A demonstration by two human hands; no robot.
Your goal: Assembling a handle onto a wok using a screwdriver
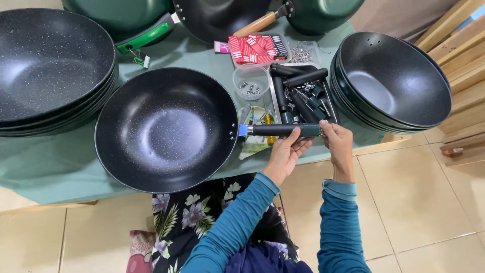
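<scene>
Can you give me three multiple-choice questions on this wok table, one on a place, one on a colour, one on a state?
1. Where is the tray of spare handles?
A. right of the middle wok
B. on the floor
C. inside the left stack

2. What colour are the small packets in the tray at the top?
A. blue
B. red
C. yellow

3. What are the hands doing with the handle at the middle wok?
A. both off it
B. only one holds it
C. both hold it

Answers: 1 A, it lies between that wok and the right stack. 2 B, they show red. 3 C, the left hand cradles its middle, the right hand pinches its end.
</scene>
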